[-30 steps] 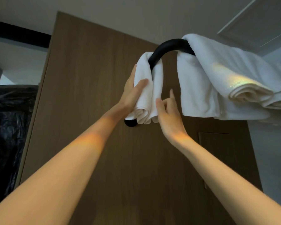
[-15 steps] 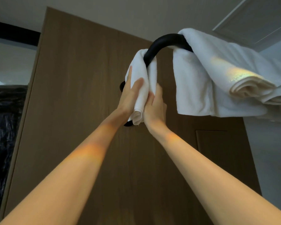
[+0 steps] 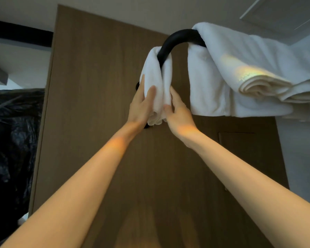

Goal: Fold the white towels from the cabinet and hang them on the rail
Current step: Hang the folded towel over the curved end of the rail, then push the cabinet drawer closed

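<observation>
1. We are taking a fresh hold on the towel [image 3: 158, 81] in the upper middle of the frame. Half a second ago our palms were squeezing it narrow between them, and a second ago the right hand was off it altogether.
2. The left hand [image 3: 141, 104] is pinching the towel's left fold, thumb in front and fingers behind. The right hand [image 3: 179, 113] is pinching the right fold lower down in the same way.
3. The towel is hanging over the curved left end of the black rail [image 3: 177, 35], both halves dangling and looking fuller than before.
4. We are reading this as the final tidy of this hang: the ends are being evened out, and letting go probably comes next.
5. The big towels [image 3: 240, 68] are lying over the rail at upper right, just beside the towel and apart from it.
6. No bench is showing. A wood panel [image 3: 97, 104] is filling the middle, a black sheet [image 3: 13, 140] is bunching at the left edge, and a hatch [image 3: 284, 13] is showing in the pale ceiling at upper right.
</observation>
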Available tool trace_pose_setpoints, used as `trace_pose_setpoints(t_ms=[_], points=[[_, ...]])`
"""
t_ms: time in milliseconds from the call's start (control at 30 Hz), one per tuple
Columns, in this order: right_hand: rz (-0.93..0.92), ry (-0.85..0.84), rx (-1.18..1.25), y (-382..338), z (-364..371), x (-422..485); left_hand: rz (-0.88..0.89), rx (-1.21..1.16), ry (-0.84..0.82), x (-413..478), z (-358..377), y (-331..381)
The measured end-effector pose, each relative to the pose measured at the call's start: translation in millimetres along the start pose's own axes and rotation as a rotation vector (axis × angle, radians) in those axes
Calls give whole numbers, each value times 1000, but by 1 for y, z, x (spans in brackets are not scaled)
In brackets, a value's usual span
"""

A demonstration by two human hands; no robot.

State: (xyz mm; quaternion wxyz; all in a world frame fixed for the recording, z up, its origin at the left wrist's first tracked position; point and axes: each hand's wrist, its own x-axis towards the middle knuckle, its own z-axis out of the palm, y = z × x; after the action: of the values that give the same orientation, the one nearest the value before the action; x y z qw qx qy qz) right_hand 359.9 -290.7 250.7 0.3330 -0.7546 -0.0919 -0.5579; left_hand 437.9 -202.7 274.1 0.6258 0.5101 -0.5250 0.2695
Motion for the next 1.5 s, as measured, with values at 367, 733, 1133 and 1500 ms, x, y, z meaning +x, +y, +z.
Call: trace_pose_setpoints(t_ms=[367, 733, 1133, 1500], points=[[-189, -110, -169, -16, -70, -92, 174, 486, 91, -76, -21, 55], [-206, -254, -297, -10, -161, -206, 196, 849, 86, -216, 20, 121], [58, -409, -430, 20, -229, -368, 125, 976, -263, -356, 70, 136], [238, -526, -609, 20, -259, -494, -84, 768, -516, -476, 102, 123]])
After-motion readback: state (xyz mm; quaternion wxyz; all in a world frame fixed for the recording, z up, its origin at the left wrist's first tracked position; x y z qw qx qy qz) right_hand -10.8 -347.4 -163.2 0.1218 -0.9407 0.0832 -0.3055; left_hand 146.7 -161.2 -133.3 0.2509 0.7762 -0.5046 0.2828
